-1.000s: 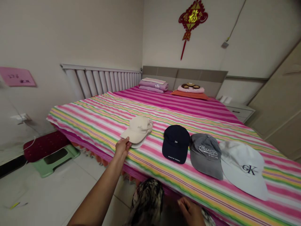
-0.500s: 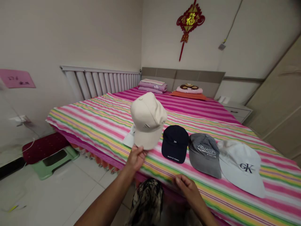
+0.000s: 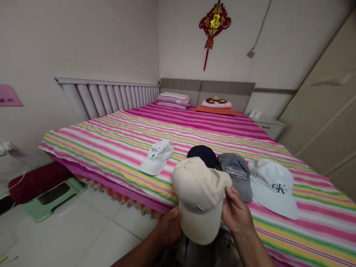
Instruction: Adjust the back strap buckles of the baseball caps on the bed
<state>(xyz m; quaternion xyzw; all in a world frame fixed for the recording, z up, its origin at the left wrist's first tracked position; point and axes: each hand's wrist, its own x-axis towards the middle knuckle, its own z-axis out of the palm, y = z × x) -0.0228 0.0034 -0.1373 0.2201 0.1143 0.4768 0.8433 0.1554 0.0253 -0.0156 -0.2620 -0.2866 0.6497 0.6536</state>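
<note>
Both my hands hold a beige cap [image 3: 198,193] up in front of me, near the bed's front edge. My left hand [image 3: 169,229] grips it from below at the brim side, fingers partly hidden behind it. My right hand [image 3: 237,213] clasps its right side with the thumb on the crown. On the striped bedspread [image 3: 111,148] lie a small white cap [image 3: 158,157], a navy cap [image 3: 203,152] half hidden behind the beige one, a grey cap [image 3: 237,174] and a white cap with dark letters [image 3: 274,187].
Folded pink bedding [image 3: 174,100] and a pillow with a brown toy [image 3: 216,104] lie by the headboard. A white radiator [image 3: 105,98] runs along the left wall. A green stool with a red cushion [image 3: 41,185] stands on the tiled floor. A nightstand [image 3: 268,126] and wardrobe [image 3: 325,111] are on the right.
My left hand lifted the beige cap off the bed and brought it down toward me; a small white cap lies where it was. My right hand came up and took its side.
</note>
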